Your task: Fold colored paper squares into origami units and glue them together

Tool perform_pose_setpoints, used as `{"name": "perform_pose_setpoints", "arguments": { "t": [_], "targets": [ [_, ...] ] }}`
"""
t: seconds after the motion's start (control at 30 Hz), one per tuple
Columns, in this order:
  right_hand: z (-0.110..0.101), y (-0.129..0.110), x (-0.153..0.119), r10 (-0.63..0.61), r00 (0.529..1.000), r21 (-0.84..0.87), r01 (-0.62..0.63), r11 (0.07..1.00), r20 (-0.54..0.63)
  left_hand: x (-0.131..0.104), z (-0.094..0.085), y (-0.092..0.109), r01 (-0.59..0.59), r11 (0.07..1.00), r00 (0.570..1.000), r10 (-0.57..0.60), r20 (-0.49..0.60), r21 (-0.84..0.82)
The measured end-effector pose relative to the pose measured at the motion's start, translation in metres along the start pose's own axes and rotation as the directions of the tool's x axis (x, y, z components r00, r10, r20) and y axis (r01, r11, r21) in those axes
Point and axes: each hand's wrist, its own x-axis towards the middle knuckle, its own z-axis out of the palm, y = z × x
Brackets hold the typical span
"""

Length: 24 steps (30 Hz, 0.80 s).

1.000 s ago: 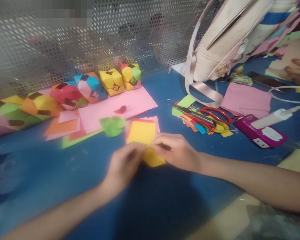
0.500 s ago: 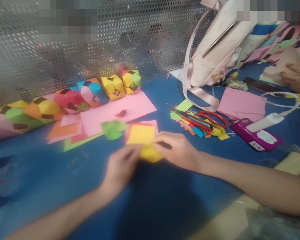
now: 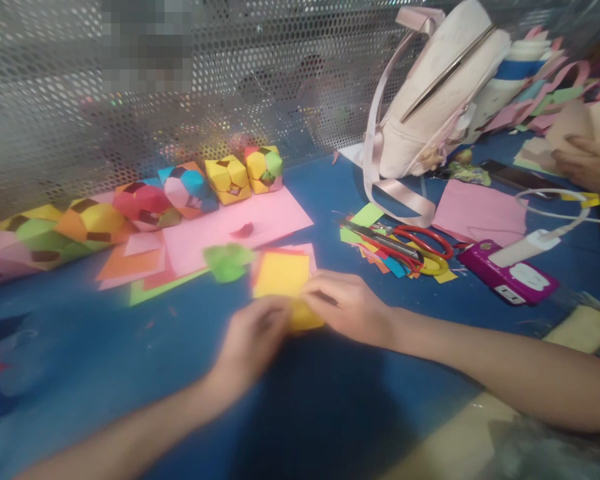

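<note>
Between my hands is a small piece of yellow paper (image 3: 306, 317), partly covered by fingers and slightly blurred. My left hand (image 3: 256, 333) pinches its left side, and my right hand (image 3: 347, 303) is closed on its right side. Just beyond it lies a stack of square sheets with a yellow sheet (image 3: 282, 272) on top and pink edges showing underneath. A folded green paper piece (image 3: 227, 261) rests left of the stack. Farther back, large pink paper (image 3: 235, 223) lies flat, with a small red scrap (image 3: 243, 230) on it.
Folded paper cubes (image 3: 227, 179) line the perforated metal panel (image 3: 220, 80). Right of my hands, scissors (image 3: 423, 243) lie on coloured scraps beside a purple device (image 3: 507, 272) with a white cable. A pale backpack (image 3: 430, 100) stands behind. Another person's hand (image 3: 583, 157) is at far right.
My left hand has shifted slightly right along the yellow paper, closer to my right hand, covering more of it. The whole view has shifted a little.
</note>
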Motion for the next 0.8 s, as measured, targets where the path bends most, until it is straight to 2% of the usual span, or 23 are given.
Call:
{"name": "perform_pose_setpoints", "arguments": {
  "t": [0.13,0.23,0.37,0.43,0.53,0.6,0.7,0.8],
  "targets": [
    [-0.0006,-0.0017,0.0006,-0.014,1.000,0.039,0.013,0.999,0.017,-0.0002,0.0017,0.0028,0.032,0.999,0.999,-0.032,0.008,0.000],
    [-0.0016,-0.0032,0.0006,0.058,0.997,0.087,-0.062,0.994,0.043,0.0007,0.0018,0.0027,0.056,0.998,0.997,-0.056,-0.055,-0.003],
    [0.0009,-0.0041,-0.0012,0.105,0.992,0.065,-0.110,0.992,0.074,0.0018,0.0035,0.0007,0.072,0.992,0.988,-0.085,-0.129,-0.103],
    [0.0033,-0.0046,-0.0022,0.164,0.984,0.035,-0.166,0.985,0.067,0.0016,0.0053,0.0004,0.058,0.981,0.991,-0.079,-0.108,-0.184],
    [0.0057,-0.0057,-0.0028,0.255,0.965,0.020,-0.257,0.966,0.064,0.0006,0.0081,0.0002,0.061,0.950,0.998,-0.066,-0.006,-0.306],
    [0.0062,-0.0065,-0.0027,0.275,0.959,0.025,-0.277,0.960,0.072,0.0003,0.0093,0.0000,0.075,0.933,0.997,-0.062,0.047,-0.352],
    [0.0056,-0.0077,-0.0026,0.234,0.971,0.050,-0.236,0.971,0.047,0.0012,0.0096,0.0005,0.069,0.942,0.998,-0.060,0.037,-0.328],
    [0.0042,-0.0090,-0.0022,0.200,0.979,0.107,-0.204,0.973,0.048,0.0031,0.0083,0.0035,0.067,0.977,0.994,-0.082,-0.066,-0.204]
  ]
}}
